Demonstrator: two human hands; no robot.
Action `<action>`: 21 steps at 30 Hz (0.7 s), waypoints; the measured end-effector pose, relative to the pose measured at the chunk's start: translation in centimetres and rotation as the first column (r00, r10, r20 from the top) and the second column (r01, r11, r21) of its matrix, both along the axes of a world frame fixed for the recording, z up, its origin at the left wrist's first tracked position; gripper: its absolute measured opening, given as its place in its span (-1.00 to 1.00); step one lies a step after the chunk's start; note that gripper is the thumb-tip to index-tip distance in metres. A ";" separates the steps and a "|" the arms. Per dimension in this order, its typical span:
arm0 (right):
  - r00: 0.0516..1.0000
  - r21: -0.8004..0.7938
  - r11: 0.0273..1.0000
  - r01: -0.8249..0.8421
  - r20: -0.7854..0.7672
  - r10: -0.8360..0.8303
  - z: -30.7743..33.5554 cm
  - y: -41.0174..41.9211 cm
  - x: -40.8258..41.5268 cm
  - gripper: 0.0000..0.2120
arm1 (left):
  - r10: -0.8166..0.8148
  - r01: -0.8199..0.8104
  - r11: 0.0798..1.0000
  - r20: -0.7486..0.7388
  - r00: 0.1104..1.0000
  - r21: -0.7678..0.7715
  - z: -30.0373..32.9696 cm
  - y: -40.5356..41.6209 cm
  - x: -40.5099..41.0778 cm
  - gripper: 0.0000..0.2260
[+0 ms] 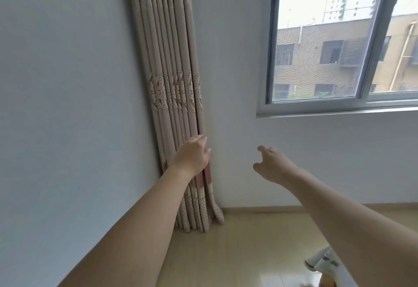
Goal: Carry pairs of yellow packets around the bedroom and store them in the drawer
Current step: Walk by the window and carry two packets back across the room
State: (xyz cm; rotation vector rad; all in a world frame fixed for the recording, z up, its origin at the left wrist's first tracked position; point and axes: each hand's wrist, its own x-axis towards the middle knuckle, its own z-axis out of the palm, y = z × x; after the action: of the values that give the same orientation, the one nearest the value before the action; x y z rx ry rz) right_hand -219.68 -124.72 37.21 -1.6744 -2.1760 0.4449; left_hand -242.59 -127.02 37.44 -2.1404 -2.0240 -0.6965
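We see both bare arms stretched forward toward the corner of the room. The left hand [192,154] is in front of the gathered curtain [168,78], seen from the back; its fingers point away from us and their tips are hidden behind the knuckles, so we cannot tell whether they touch or clasp the folds. The right hand [272,164] hovers in front of the pale wall [237,60] below the window [328,42], fingers loosely curled and spread, thumb apart from them, with nothing in its grip.

We cannot find a yellow packet anywhere in view, and the drawer is not in view either; where they lie we cannot say.

The curtain hangs bunched in the corner, reaching down to the wooden floor [248,252], and its lower part is partly covered by the left forearm. The window's right side and top are cut off by the frame edge; through the glass we make out brick and beige buildings, slightly blurred. At the lower right, beside the right forearm, a piece of light patterned cloth [325,261] shows, cut off by the arm and the frame edge; we cannot make out what it is.
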 end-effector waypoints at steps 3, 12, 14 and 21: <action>0.998 -0.018 0.998 0.061 -0.002 -0.061 -0.2 6.5 1.0 -0.48 | -0.047 0.047 0.998 0.014 0.999 -0.030 0.3 8.0 1.0 -0.54; 0.975 -0.093 0.971 0.221 0.019 -0.220 -3.8 26.4 7.1 -0.51 | -0.246 0.244 0.963 -0.006 0.969 -0.111 -2.5 30.9 8.9 -0.52; 0.971 -0.067 0.968 0.240 0.017 -0.240 -4.2 31.6 9.1 -0.52 | -0.274 0.271 0.957 -0.012 0.962 -0.099 -3.1 36.4 11.3 -0.52; 0.931 -0.024 0.930 0.366 0.020 -0.366 -1.5 48.1 18.9 -0.50 | -0.411 0.410 0.911 -0.016 0.912 -0.032 -0.7 53.8 21.1 -0.54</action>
State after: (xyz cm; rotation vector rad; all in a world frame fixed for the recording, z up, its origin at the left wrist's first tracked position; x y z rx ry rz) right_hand -200.79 -76.65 35.75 -2.0466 -1.8117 0.3576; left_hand -221.46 -73.19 36.74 -2.6099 -1.5867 -0.6865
